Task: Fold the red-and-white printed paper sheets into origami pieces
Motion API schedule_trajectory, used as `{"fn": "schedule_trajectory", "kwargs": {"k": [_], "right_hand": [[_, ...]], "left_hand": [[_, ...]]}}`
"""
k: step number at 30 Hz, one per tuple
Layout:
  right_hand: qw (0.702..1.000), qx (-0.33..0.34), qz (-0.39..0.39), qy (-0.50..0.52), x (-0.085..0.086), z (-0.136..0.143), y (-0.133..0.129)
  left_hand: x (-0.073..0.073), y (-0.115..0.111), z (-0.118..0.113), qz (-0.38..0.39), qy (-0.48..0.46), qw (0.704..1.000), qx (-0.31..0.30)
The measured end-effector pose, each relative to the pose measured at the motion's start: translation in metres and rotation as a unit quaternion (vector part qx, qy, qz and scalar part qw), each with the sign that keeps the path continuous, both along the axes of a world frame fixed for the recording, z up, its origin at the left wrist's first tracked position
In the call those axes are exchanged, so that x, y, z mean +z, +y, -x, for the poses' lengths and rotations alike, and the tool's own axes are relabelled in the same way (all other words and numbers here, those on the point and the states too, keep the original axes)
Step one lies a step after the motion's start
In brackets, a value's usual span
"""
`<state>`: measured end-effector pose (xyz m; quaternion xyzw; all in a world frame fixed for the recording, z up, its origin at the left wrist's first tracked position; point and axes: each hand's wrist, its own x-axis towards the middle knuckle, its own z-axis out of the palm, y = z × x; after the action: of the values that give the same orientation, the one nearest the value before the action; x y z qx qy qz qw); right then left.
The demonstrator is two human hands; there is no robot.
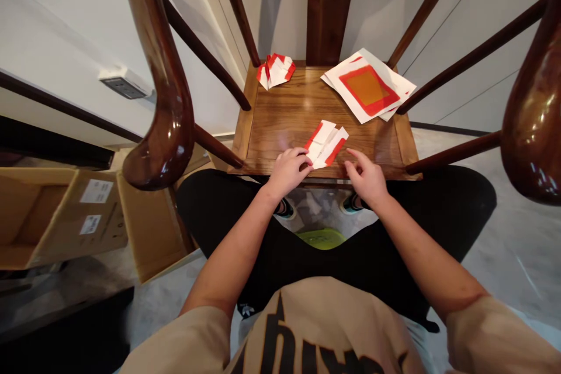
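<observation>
your left hand (289,170) touches the folded paper (325,144) at the chair seat's (284,123) near edge, its long axis slanting away rightward; your right hand's (366,176) thumb and forefinger are apart beside it. whether your left fingertips pinch it, you cannot tell.

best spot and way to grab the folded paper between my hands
Probably its red right edge, pinched from the right by the right hand: the folded paper lies slanted, that edge facing this hand, while the left hand is at its near-left corner.

Seemingly a home, with a varnished armchair (280,111).
</observation>
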<state>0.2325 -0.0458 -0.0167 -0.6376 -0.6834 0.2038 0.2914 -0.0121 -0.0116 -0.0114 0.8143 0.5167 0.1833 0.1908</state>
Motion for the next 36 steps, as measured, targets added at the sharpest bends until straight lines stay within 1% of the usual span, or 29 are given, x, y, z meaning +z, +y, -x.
{"fn": "schedule_trajectory", "kwargs": {"k": [2, 4, 5, 7, 10, 12, 15, 19, 22, 25, 28, 30, 32, 34, 36], "right_hand": [[0.996, 0.035, -0.066, -0.039, 0.006, -0.013, 0.019], [0.984, 0.109, -0.114, -0.081, 0.007, -0.024, 0.039], [0.977, 0.144, -0.125, -0.097, 0.006, -0.027, 0.048], [0.968, 0.187, -0.123, -0.115, 0.001, -0.031, 0.062], [0.969, 0.189, -0.100, -0.124, -0.009, -0.030, 0.071], [0.971, 0.177, -0.088, -0.132, -0.012, -0.026, 0.070], [0.972, 0.163, -0.074, -0.154, -0.011, -0.020, 0.064], [0.973, 0.129, -0.057, -0.184, -0.003, -0.011, 0.052], [0.973, 0.106, -0.043, -0.203, 0.005, -0.004, 0.040], [0.968, 0.122, -0.029, -0.216, 0.012, 0.006, 0.022], [0.964, 0.175, -0.032, -0.199, 0.020, 0.018, 0.002], [0.962, 0.212, -0.049, -0.163, 0.023, 0.021, -0.005], [0.961, 0.236, -0.077, -0.120, 0.025, 0.016, -0.002], [0.961, 0.241, -0.108, -0.086, 0.024, 0.006, 0.011], [0.968, 0.205, -0.128, -0.071, 0.017, -0.008, 0.032]], "left_hand": [[0.003, 0.002, 0.005, 0.011, 0.003, 1.000, -0.016], [0.005, 0.004, 0.010, 0.017, 0.011, 0.999, -0.026], [0.006, 0.004, 0.011, 0.017, 0.018, 0.999, -0.025], [0.007, 0.001, 0.012, 0.008, 0.030, 0.999, -0.016], [0.008, -0.008, 0.008, -0.025, 0.049, 0.998, 0.005], [0.009, -0.015, 0.002, -0.057, 0.061, 0.996, 0.026], [0.009, -0.026, -0.010, -0.096, 0.069, 0.991, 0.063], [0.004, -0.029, -0.020, -0.081, 0.064, 0.992, 0.074], [0.000, -0.023, -0.018, -0.071, 0.055, 0.991, 0.101], [-0.001, -0.012, -0.007, -0.041, 0.023, 0.986, 0.159], [0.003, -0.001, 0.009, 0.000, -0.003, 0.973, 0.230], [0.004, 0.004, 0.016, 0.008, 0.009, 0.967, 0.255], [0.004, 0.007, 0.020, 0.011, 0.029, 0.967, 0.253], [0.003, 0.010, 0.021, 0.010, 0.048, 0.970, 0.239], [0.001, 0.012, 0.019, 0.004, 0.062, 0.971, 0.232]]}}
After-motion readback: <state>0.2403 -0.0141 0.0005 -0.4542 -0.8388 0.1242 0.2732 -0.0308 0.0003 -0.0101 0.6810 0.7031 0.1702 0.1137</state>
